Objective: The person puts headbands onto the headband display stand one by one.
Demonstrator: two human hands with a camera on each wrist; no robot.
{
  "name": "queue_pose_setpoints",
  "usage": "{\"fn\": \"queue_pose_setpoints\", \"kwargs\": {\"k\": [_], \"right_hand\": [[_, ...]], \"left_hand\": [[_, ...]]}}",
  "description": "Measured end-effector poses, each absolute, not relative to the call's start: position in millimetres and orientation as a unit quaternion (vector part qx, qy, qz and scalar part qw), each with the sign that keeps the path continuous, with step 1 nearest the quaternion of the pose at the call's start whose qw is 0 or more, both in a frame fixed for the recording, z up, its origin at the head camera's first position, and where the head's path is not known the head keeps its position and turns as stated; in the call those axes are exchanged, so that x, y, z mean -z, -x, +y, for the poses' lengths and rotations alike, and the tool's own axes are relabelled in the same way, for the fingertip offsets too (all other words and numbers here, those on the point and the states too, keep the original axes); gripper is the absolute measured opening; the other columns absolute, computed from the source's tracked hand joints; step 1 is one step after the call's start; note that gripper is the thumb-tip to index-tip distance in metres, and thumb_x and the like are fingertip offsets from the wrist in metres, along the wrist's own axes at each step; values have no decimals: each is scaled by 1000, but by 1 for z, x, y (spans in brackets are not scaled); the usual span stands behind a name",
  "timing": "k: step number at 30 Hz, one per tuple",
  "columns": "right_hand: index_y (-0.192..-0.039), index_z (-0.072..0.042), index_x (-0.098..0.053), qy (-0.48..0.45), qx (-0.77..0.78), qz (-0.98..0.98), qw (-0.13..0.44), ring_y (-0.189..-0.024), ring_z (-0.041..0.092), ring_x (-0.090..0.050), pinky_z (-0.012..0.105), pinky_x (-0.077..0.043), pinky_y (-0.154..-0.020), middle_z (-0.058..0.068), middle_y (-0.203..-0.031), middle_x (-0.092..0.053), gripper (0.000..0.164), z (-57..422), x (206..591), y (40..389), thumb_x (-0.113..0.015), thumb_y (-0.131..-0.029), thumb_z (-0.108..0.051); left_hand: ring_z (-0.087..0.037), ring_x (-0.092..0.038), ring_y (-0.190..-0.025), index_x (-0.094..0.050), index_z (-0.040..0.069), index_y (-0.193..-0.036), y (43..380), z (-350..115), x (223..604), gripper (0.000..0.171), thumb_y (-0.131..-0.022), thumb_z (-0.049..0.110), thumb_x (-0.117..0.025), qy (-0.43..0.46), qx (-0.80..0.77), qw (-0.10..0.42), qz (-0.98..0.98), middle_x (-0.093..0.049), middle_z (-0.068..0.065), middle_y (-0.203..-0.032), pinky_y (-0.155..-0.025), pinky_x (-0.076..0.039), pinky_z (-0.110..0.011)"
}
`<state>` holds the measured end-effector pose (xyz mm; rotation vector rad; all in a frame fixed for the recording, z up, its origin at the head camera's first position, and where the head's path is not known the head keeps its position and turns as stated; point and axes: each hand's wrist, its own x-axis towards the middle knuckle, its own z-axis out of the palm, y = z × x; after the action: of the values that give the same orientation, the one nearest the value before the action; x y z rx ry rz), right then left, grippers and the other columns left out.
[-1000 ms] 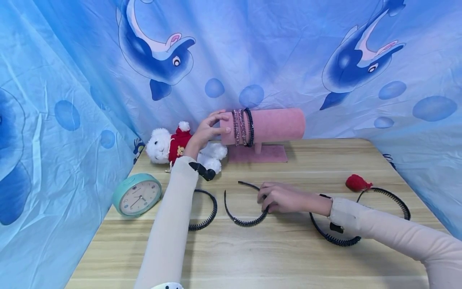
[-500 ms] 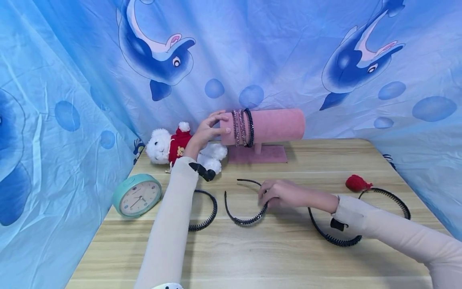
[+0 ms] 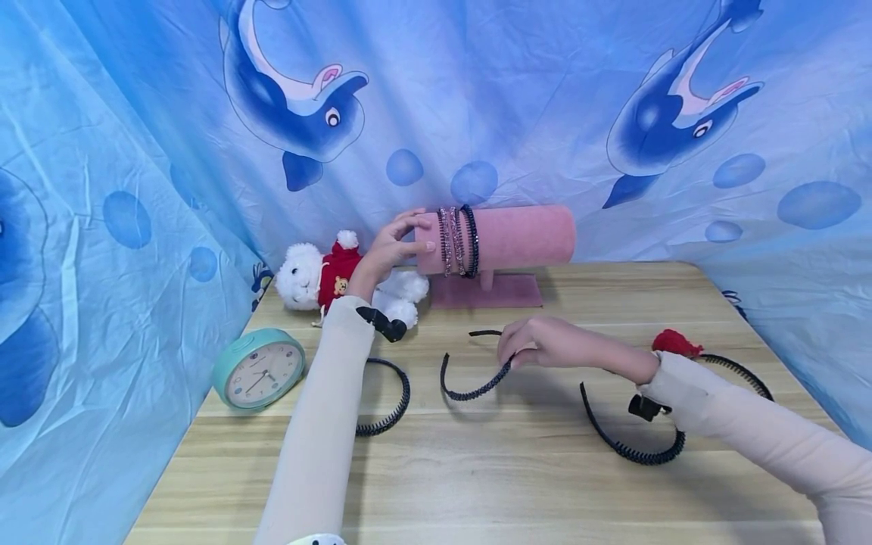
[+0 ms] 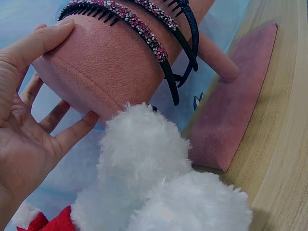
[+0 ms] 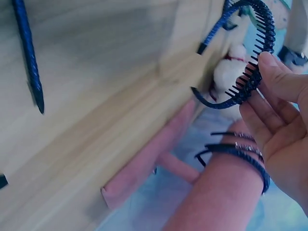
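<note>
My left hand (image 3: pixel 390 248) holds the left end of a pink padded roll (image 3: pixel 527 236) on a flat-based stand. In the left wrist view the thumb lies on top and the fingers (image 4: pixel 77 132) bend round its end. Several headbands (image 3: pixel 471 242) circle the roll near that hand, some with pink glitter. My right hand (image 3: pixel 555 344) pinches a black toothed headband (image 3: pixel 477 392) between thumb and fingers, raised over the table in front of the stand. In the right wrist view, the headband's (image 5: pixel 268 33) teeth point inward and its tips point away from the palm.
A white plush bear (image 3: pixel 300 276) in red lies beside the stand, under my left wrist. A teal clock (image 3: pixel 266 371) is at the left. Black headbands lie left (image 3: pixel 402 401) and right (image 3: pixel 647 456); another headband (image 3: pixel 745 371) lies farther right, near a red ornament (image 3: pixel 674 342).
My right hand has lifted the black headband off the table, moving it up and slightly right. The left hand has stayed on the roll's end.
</note>
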<state>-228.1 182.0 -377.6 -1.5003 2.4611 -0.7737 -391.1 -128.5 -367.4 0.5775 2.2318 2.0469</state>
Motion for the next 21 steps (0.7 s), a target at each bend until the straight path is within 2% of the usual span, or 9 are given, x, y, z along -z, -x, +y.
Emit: {"fn": "queue_pose_setpoints", "kwargs": {"k": [6, 13, 17, 21], "right_hand": [[-102, -6, -79, 476, 312, 819, 72, -97, 21, -73, 33, -62, -92, 8, -101, -78, 17, 194, 366, 241, -74, -87, 1], [-101, -5, -78, 410, 331, 845, 84, -88, 17, -72, 31, -64, -82, 8, -97, -77, 12, 208, 352, 254, -73, -91, -3], [-103, -4, -78, 379, 345, 854, 94, -90, 15, -73, 28, -63, -82, 9, -97, -77, 12, 217, 349, 261, -72, -92, -5], [-105, -2, -77, 353, 370, 853, 107, -82, 13, -70, 29, -63, -75, 12, -93, -76, 14, 227, 349, 270, -72, -93, -6]], "left_hand": [[-22, -35, -151, -70, 18, -112, 392, -128, 367, 33, -84, 2, -78, -187, -663, 27, 725, -40, 11, -159, -110, -52, -45], [-22, -34, -152, -68, 13, -118, 390, -129, 365, 36, -85, 4, -78, -191, -656, 23, 730, -40, 9, -160, -117, -45, -45], [-22, -33, -152, -69, 14, -117, 389, -129, 366, 35, -85, 5, -78, -189, -655, 23, 731, -40, 9, -160, -118, -44, -46], [-22, -33, -152, -69, 15, -116, 390, -129, 366, 34, -85, 5, -78, -189, -657, 25, 729, -40, 9, -160, -119, -43, -46]]}}
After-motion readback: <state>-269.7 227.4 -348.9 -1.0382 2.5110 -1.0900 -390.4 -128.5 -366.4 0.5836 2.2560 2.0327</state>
